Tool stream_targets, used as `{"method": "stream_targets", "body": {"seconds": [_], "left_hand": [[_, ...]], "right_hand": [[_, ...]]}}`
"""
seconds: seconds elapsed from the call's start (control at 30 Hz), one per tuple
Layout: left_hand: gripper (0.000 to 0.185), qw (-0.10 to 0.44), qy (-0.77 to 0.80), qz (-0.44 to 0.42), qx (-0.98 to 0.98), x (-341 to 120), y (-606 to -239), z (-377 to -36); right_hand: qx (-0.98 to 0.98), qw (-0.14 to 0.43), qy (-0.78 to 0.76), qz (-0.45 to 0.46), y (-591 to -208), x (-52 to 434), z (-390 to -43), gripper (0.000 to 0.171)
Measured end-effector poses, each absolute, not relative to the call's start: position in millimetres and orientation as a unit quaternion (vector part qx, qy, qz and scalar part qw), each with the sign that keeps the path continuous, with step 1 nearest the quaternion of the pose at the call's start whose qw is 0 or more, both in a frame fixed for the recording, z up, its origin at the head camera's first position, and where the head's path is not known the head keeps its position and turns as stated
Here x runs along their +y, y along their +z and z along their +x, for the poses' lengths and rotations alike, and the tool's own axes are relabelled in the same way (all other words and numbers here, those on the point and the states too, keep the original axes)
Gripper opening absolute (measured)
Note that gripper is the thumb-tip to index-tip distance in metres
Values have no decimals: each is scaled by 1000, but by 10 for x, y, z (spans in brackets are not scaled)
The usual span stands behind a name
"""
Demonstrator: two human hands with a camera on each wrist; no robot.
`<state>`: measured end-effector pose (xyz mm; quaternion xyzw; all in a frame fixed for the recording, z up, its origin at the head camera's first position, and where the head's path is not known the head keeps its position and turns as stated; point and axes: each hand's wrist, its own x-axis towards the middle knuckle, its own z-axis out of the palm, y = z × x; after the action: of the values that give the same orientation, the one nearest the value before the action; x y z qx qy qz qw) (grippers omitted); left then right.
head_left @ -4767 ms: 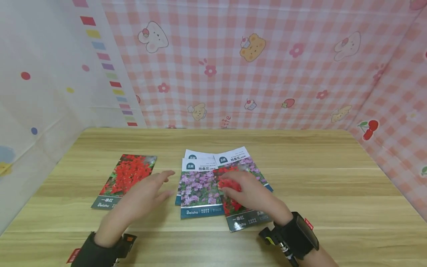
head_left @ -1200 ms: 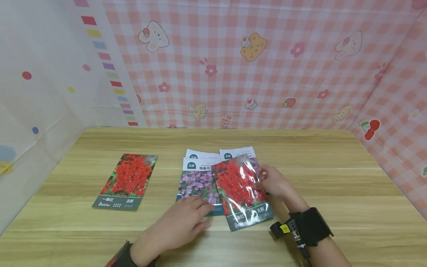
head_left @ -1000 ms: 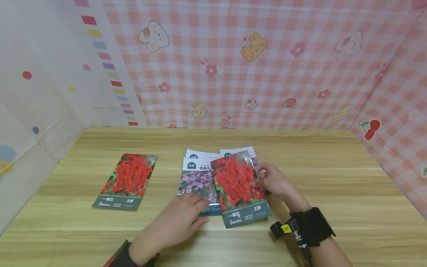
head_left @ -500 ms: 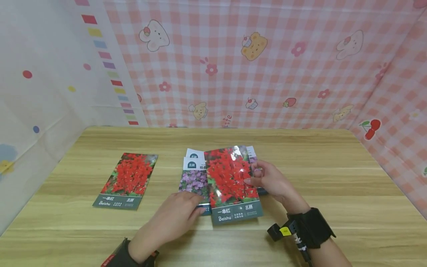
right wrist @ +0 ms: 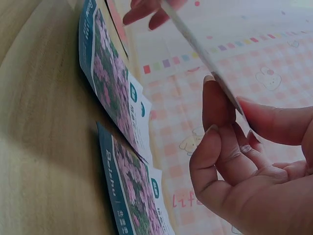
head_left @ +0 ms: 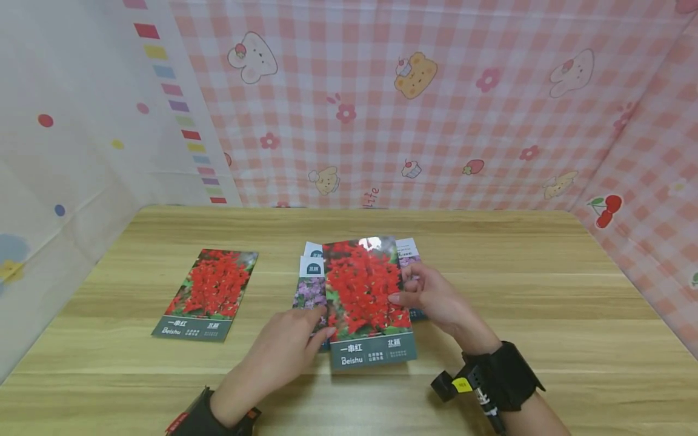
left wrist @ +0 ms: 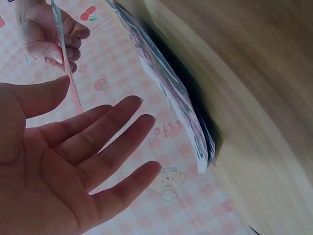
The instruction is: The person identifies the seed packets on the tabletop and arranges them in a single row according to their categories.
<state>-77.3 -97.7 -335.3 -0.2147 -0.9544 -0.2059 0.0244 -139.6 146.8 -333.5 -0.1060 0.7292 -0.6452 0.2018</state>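
My right hand [head_left: 436,297] pinches a seed packet with red flowers [head_left: 365,290] between thumb and fingers at its right edge. In the right wrist view the packet [right wrist: 200,51] is seen edge-on, lifted off the table. My left hand [head_left: 286,342] is at the packet's lower left edge, thumb at or very near it; whether it touches is unclear. Its fingers [left wrist: 120,149] are spread and loosely straight in the left wrist view. Beneath lie seed packets with purple flowers: a left pair [head_left: 309,290] and one on the right [head_left: 409,249], partly hidden by the raised packet.
Another red-flower packet [head_left: 209,290] lies flat on the left of the wooden table [head_left: 545,290]. A pink checked cloth [head_left: 349,79] hangs along the table's back edge, with a white dotted cloth [head_left: 82,163] at left.
My right hand has picked up the red-flower packet and moved it left, over the purple-flower packets. The left hand has come from the left side to the packet's lower left edge.
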Motion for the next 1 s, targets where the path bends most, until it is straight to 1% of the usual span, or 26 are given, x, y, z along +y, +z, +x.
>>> {"method": "stream_targets", "body": {"seconds": [0.1, 0.33, 0.53, 0.67, 0.7, 0.77, 0.9, 1.0], "left_hand": [[33, 35, -216, -208, -953, -979, -3350, -773], [15, 41, -244, -181, -952, -987, -3331, -782], [10, 29, -300, -147, -942, -1005, -3324, -800], [8, 22, -319, -136, -938, -1023, -3328, -817], [9, 21, -321, -134, -938, -1029, -3328, -821], [9, 16, -327, -132, -936, -1039, -3327, -825], [7, -5, -352, -117, -929, -1051, -3330, -846], [8, -20, -372, -104, -922, -1055, -3323, -856]], "right_hand": [[732, 198, -643, -109, -3337, 1439, -1381, 24], [738, 190, -637, -113, -3363, 1369, -1347, 22], [741, 188, -632, -124, -3398, 1293, -1312, 30], [747, 177, -625, -143, -3411, 1259, -1305, 30], [747, 176, -624, -145, -3414, 1254, -1308, 28], [746, 181, -624, -147, -3412, 1250, -1312, 25], [737, 203, -630, -139, -3399, 1247, -1318, 29], [739, 206, -627, -134, -3393, 1240, -1315, 29]]}}
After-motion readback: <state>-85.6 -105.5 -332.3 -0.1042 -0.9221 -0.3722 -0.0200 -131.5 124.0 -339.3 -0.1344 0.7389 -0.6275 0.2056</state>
